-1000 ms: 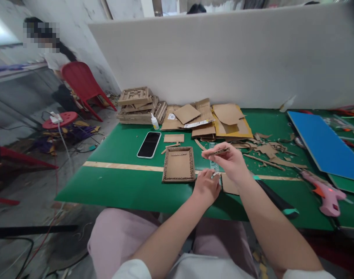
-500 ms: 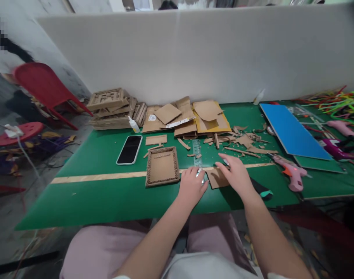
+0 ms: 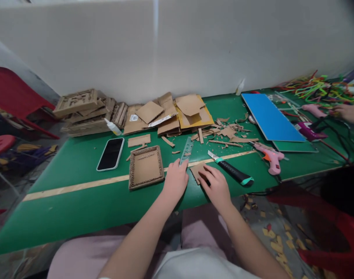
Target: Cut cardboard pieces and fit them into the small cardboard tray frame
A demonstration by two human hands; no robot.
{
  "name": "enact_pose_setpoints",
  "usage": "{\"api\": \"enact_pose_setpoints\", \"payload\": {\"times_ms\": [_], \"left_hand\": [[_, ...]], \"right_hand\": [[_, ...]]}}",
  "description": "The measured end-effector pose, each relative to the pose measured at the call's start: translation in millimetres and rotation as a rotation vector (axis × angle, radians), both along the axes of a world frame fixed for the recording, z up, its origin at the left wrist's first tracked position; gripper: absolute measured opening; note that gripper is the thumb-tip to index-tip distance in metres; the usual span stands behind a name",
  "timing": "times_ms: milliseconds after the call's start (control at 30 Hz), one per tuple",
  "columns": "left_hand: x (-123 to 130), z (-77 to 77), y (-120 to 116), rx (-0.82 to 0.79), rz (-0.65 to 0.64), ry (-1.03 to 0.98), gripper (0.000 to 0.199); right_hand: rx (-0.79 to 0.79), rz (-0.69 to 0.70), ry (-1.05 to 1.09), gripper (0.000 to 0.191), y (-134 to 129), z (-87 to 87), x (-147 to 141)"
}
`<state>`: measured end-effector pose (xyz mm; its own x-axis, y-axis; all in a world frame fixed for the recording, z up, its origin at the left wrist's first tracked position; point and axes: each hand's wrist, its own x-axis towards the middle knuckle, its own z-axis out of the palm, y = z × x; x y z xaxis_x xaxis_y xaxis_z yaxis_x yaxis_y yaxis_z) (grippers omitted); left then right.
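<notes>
My left hand (image 3: 176, 177) lies over the near end of a clear ruler (image 3: 187, 149), fingers closed on it. To its right, my right hand (image 3: 216, 186) has its fingers curled over a small cardboard piece (image 3: 196, 170), thumb at the near edge. A utility knife (image 3: 230, 167) with a black and teal handle lies beyond the right hand, blade out and pointing to the far left. Left of my left hand sits a shallow cardboard tray (image 3: 146, 168) with corrugated edging.
A phone (image 3: 110, 154), glue bottle (image 3: 113, 127), stacked cardboard frames (image 3: 83, 112), cardboard sheets (image 3: 150, 112) and scraps (image 3: 229, 131) lie beyond. Rightward are a pink glue gun (image 3: 271, 158), a blue board (image 3: 272, 116) and another person's hand (image 3: 349, 113).
My right hand has shifted off the knife onto the cardboard piece, leaving the knife lying on the table. The ruler is now slanted. My view has turned right and down.
</notes>
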<state>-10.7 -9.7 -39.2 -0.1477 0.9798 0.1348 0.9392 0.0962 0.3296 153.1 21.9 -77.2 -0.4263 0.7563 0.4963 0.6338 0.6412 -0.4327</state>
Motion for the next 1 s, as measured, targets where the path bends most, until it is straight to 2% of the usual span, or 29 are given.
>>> {"api": "enact_pose_setpoints", "payload": {"times_ms": [200,400,500,600,733,800,900,1000], "left_hand": [[-6.5,10.1,21.0,-0.092,0.085,-0.141,0.056],[-5.2,15.8,24.2,-0.029,0.184,-0.187,0.056],[-3.2,21.6,19.1,0.062,0.214,-0.255,0.05],[3.5,23.7,6.2,0.126,0.218,-0.372,0.03],[25.7,18.1,-20.3,0.097,0.203,-0.575,0.025],[40.4,13.8,-32.1,0.053,0.179,-0.689,0.025],[60.2,8.2,-41.4,0.021,0.244,-1.048,0.022],[73.3,3.4,-41.5,-0.051,0.312,-1.236,0.028]], "right_hand": [[-0.013,0.02,0.019,0.021,-0.7,-0.4,1.6],[-0.033,0.026,0.049,0.023,-1.3,-1.7,1.4],[-0.044,0.039,0.076,0.023,-1.6,-0.8,0.4],[-0.062,0.056,0.129,0.02,-2.0,2.6,1.2],[-0.09,-0.003,0.264,0.017,-7.8,11.1,10.5],[-0.17,-0.061,0.363,0.019,-15.0,15.8,18.2],[-0.465,-0.12,0.503,0.023,-29.7,21.1,29.4],[-0.753,-0.05,0.45,0.042,-44.8,21.7,36.3]]}}
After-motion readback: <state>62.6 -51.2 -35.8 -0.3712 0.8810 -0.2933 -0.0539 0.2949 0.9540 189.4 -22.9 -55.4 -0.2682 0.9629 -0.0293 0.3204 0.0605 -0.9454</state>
